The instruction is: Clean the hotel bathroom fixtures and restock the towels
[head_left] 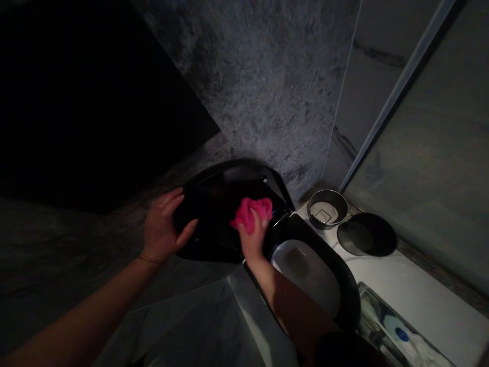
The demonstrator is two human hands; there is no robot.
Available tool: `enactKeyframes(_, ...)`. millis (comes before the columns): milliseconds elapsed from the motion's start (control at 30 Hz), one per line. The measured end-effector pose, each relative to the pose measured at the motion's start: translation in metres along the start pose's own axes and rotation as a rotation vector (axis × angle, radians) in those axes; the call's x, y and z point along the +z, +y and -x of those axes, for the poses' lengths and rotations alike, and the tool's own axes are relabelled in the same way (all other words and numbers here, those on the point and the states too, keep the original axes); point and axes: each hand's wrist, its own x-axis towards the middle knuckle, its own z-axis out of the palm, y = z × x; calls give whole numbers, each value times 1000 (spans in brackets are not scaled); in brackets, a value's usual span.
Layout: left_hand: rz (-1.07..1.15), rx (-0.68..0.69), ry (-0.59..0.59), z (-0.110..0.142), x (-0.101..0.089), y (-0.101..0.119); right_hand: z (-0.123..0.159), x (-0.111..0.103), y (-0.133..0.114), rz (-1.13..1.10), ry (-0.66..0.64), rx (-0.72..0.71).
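A black toilet lid [217, 204] stands raised in the middle of the dim view. My left hand [162, 229] grips its left edge, fingers spread over the rim. My right hand [254, 237] presses a bunched pink cloth [252, 211] against the lid's inner face, near its right side. Below the lid lies the black toilet seat [344, 285] around a white bowl [305, 267]. Both forearms reach in from the bottom of the frame.
A grey stone-look wall [267, 86] rises behind the toilet. To the right, on a white floor [412, 285], stand a small steel bin [327, 208] and its dark round lid [367, 234]. A dark panel [76, 92] fills the upper left. A shiny object [393, 329] lies bottom right.
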Motion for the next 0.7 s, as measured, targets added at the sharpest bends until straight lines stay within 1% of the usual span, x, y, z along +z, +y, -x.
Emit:
enactKeyframes(33,11,12,6,0,0,-1,-28,13,-29,-32,50,7)
enactKeyframes(67,25,15,9,1,0,-2,-49,24,-47,-46,60,-9)
enactKeyframes(100,42,11,9,1,0,-3,-65,35,-53,-62,51,-27)
enactKeyframes(133,60,4,9,2,0,-3,-73,43,-47,-81,38,-21)
enactKeyframes(167,77,-3,10,3,-1,-4,-74,50,-31,-107,47,33)
enactKeyframes(200,89,-7,9,3,-1,-5,-72,56,-7,-138,84,132)
enactKeyframes(300,105,7,5,4,-2,-6,-60,65,73,-204,288,511)
enactKeyframes(333,105,10,5,4,-2,-6,-60,67,91,-207,342,604)
enactKeyframes(367,105,12,4,4,-3,-6,-63,69,101,-204,373,666)
enactKeyframes(400,105,13,4,4,-3,-6,-68,71,104,-201,389,706)
enactKeyframes(433,105,14,5,4,-3,-6,-73,74,99,-209,405,728)
enactKeyframes(467,106,12,4,4,-3,-6,-79,77,90,-225,418,721)
enactKeyframes(500,110,6,3,4,-3,-6,-83,80,79,-247,423,679)
enactKeyframes(567,104,14,9,3,-3,-7,-88,81,62,-290,409,533)
enactKeyframes(600,90,25,17,2,-3,-7,-88,79,60,-303,398,470)
enactKeyframes(633,72,40,25,2,-3,-8,-87,76,61,-312,388,437)
enactKeyframes(667,53,59,30,1,-3,-9,-86,72,66,-317,383,444)
enactKeyframes(700,36,78,36,1,-3,-9,-84,68,71,-324,388,487)
